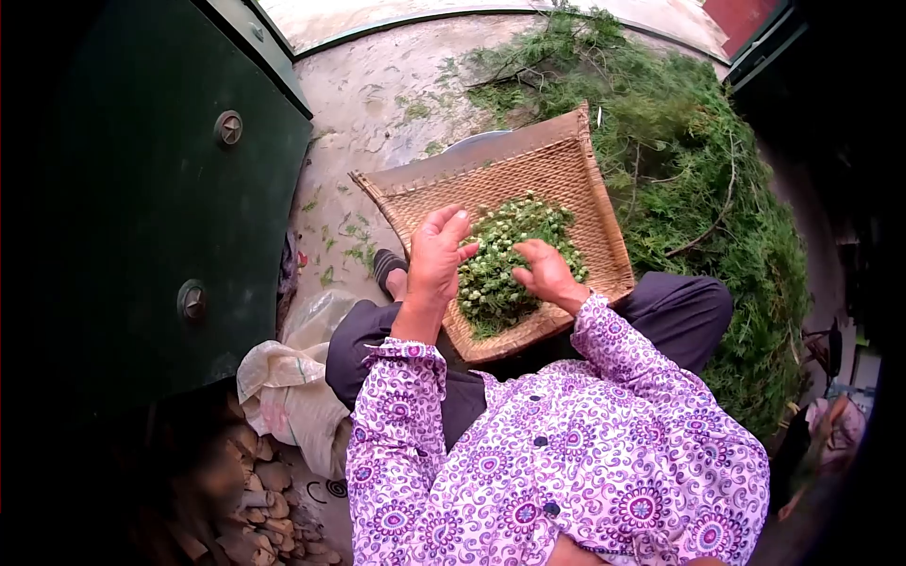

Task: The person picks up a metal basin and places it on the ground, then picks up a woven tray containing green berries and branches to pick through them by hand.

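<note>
A woven basket tray (557, 156) rests at my lap, holding a heap of small pale-green cones or seeds mixed with green sprigs (514, 255). My left hand (439, 253) is raised over the heap's left side, its thumb apart from the bent fingers, and nothing shows in it. Over the right side of the heap hovers my right hand (549, 275), fingers loosely bent and the thumb separate from them. I see nothing held there either, though its palm side is hidden.
Cut evergreen branches (689, 160) are piled along the right and beyond the tray. A dark green metal door (142, 208) stands at left. A pale woven sack (293, 387) lies beside my leg, near chopped wood pieces (269, 505). Green scraps litter the concrete floor (377, 104).
</note>
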A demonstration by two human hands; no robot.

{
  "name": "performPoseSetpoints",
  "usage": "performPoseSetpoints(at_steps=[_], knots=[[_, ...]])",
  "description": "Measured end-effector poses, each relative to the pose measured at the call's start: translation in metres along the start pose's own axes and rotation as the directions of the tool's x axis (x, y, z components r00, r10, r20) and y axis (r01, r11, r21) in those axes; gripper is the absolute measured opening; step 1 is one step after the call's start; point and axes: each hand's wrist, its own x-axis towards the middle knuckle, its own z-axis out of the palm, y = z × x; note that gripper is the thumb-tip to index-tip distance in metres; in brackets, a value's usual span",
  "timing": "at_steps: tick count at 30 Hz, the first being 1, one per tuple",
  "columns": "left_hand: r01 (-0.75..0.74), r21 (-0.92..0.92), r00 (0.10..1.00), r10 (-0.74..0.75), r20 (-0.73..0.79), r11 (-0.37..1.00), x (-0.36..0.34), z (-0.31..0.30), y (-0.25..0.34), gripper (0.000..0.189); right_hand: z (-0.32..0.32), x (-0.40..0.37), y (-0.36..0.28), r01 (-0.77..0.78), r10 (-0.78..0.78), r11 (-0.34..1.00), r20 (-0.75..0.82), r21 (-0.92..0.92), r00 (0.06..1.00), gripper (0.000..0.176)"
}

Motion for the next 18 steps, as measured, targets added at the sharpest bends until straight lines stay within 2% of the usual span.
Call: performPoseSetpoints(at_steps=[1, 2, 4, 6, 7, 9, 10, 12, 13, 16, 17, 18], knots=[[0.000, 0.009, 1.000, 0.000, 0.003, 1.000, -0.001, 0.000, 0.000, 0.037, -0.005, 0.005, 0.018, -0.020, 0.013, 0.997, -0.083, -0.078, 0.996, 0.044], [-0.001, 0.007, 1.000, 0.001, 0.002, 1.000, -0.001, 0.000, 0.000, 0.037, -0.010, 0.011, 0.034, -0.078, 0.062, 0.980, -0.090, -0.181, 0.994, 0.042], [-0.001, -0.029, 0.999, 0.000, -0.034, 1.000, -0.001, 0.000, 0.001, 0.023, -0.017, 0.022, 0.045, -0.186, 0.188, 0.942, -0.019, -0.278, 0.982, 0.044], [-0.007, -0.038, 0.999, 0.006, -0.033, 0.999, -0.001, -0.001, 0.002, 0.023, -0.018, 0.036, 0.044, -0.342, 0.373, 0.895, 0.060, -0.286, 0.926, 0.058], [-0.010, -0.043, 1.000, 0.009, -0.027, 0.999, -0.001, -0.003, 0.002, 0.023, -0.013, 0.040, 0.048, -0.335, 0.369, 0.897, 0.069, -0.287, 0.927, 0.058], [-0.015, -0.041, 0.999, 0.013, -0.042, 0.999, 0.000, -0.003, 0.002, 0.023, 0.005, 0.045, 0.067, -0.321, 0.321, 0.913, -0.043, -0.251, 0.946, 0.052], [-0.017, -0.036, 0.999, 0.015, -0.045, 0.999, 0.000, -0.002, 0.002, 0.023, 0.012, 0.046, 0.076, -0.318, 0.319, 0.915, -0.039, -0.249, 0.947, 0.052], [-0.013, -0.028, 0.999, 0.011, -0.052, 1.000, 0.000, 0.000, 0.004, 0.023, 0.020, 0.043, 0.086, -0.343, 0.331, 0.923, -0.094, -0.177, 0.939, 0.039], [-0.011, -0.020, 0.999, 0.010, -0.053, 1.000, 0.000, 0.000, 0.004, 0.022, 0.021, 0.038, 0.086, -0.350, 0.337, 0.934, -0.148, -0.072, 0.930, 0.031], [-0.007, -0.008, 0.999, 0.007, -0.049, 1.000, 0.001, 0.000, 0.003, 0.021, 0.011, 0.026, 0.082, -0.324, 0.320, 0.944, -0.063, -0.068, 0.945, 0.024], [-0.008, -0.001, 0.999, 0.008, -0.040, 1.000, 0.000, 0.001, 0.002, 0.021, 0.006, 0.020, 0.079, -0.359, 0.361, 0.933, -0.053, 0.035, 0.931, 0.020], [-0.007, 0.001, 0.999, 0.007, -0.039, 1.000, 0.000, 0.002, 0.001, 0.021, 0.002, 0.016, 0.080, -0.361, 0.362, 0.932, -0.054, 0.037, 0.930, 0.020]])
